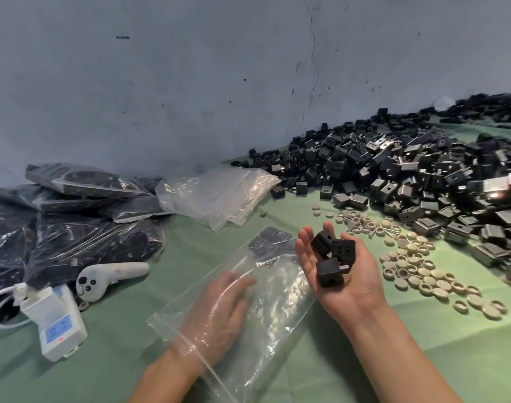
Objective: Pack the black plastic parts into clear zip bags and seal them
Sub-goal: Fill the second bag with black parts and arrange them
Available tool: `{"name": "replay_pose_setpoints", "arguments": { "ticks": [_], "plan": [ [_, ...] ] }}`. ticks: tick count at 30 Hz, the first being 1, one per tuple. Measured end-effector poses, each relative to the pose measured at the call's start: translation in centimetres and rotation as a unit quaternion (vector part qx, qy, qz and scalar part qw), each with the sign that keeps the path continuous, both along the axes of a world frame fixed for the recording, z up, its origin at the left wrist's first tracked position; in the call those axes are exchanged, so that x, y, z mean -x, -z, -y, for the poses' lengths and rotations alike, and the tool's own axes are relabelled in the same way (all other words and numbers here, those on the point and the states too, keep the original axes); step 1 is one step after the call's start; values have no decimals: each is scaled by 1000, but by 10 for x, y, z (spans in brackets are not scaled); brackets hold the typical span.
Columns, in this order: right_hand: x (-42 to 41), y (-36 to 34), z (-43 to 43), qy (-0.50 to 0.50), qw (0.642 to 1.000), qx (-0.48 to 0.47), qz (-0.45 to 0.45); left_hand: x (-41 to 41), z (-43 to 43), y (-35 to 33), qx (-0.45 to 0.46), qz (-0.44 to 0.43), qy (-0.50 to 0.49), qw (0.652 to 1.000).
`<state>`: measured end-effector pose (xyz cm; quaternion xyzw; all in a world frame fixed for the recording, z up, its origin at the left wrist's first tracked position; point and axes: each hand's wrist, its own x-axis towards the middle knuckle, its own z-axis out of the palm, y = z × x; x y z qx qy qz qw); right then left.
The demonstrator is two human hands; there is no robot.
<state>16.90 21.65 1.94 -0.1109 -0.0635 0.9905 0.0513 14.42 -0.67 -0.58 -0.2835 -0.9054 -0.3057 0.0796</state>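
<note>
We take the clear zip bag lying on the green cloth as our reference; its open mouth faces the person.

- Left hand: slipped inside the bag through the mouth, palm down, seen through the plastic. Fingers straight and a little spread, lying flat, gripping nothing.
- Right hand: just right of the bag, near its far end, palm up. Fingers loosely extended, tips bent up only slightly, not closed. Three black plastic parts rest in the cupped palm, cube-like, with small holes in their faces.
- Inside the bag, at its far closed end, beyond the left fingertips: a few black parts already in the bag.
- Right of the bag and beyond it: a large heap of loose black parts, running along the foot of the grey wall.
- Between the bag and that heap: a scatter of beige round caps.
- Just beyond the bag's far end: a slack bundle of empty clear bags.
- Left of the bag: filled bags of dark parts, piled on one another.
- Between the filled bags and our bag: a white handheld controller, and nearer the person a white power block with a cable.
</note>
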Motion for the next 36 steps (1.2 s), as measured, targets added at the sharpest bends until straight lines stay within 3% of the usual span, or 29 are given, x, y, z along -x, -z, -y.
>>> {"name": "replay_pose_setpoints", "arguments": {
  "ticks": [2, 3, 6, 7, 9, 12, 15, 17, 20, 23, 26, 28, 29, 31, 33, 36],
  "plan": [
    [-2, -1, 1, -3, 1000, -1, 0, -24, 27, -10, -77, 73, -70, 992],
    [-2, -2, 3, -6, 1000, 0, 0, -36, 41, -17, -92, 61, -108, 988],
    [-4, -3, 10, -20, 1000, -8, 3, -67, 55, -51, -168, -81, -224, 957],
    [-6, -3, 14, -24, 1000, -10, 5, -74, 46, -62, -191, -96, -222, 951],
    [-8, -3, 22, -33, 999, -12, 7, -78, 12, -78, -192, -74, -142, 968],
    [-15, -2, 33, -52, 998, -25, 1, -74, -45, -82, -61, -27, 9, 998],
    [-22, 2, 39, -60, 997, -56, -10, -68, -72, -64, 63, -16, 62, 996],
    [-26, 3, 42, -63, 996, -64, -6, -71, -71, -54, 51, -21, 67, 996],
    [-31, 1, 48, -87, 994, -66, 4, -82, -62, -44, -37, -5, 57, 998],
    [-36, -6, 52, -115, 991, -70, 9, -90, -40, -51, -205, 59, 5, 977],
    [-40, -10, 49, -106, 993, -36, 37, -78, 13, -61, -365, 120, -133, 914],
    [-41, -12, 45, -94, 994, -35, 44, -68, 56, -60, -420, 161, -252, 857],
    [-41, -13, 43, -85, 994, -39, 47, -65, 76, -55, -404, 184, -305, 842],
    [-40, -13, 38, -67, 995, -48, 53, -64, 101, -40, -294, 232, -356, 856],
    [-39, -14, 33, -52, 995, -54, 63, -69, 103, -25, -216, 268, -333, 878],
    [-39, -13, 30, -41, 995, -58, 68, -71, 83, -17, -192, 280, -254, 906]
  ]
}}
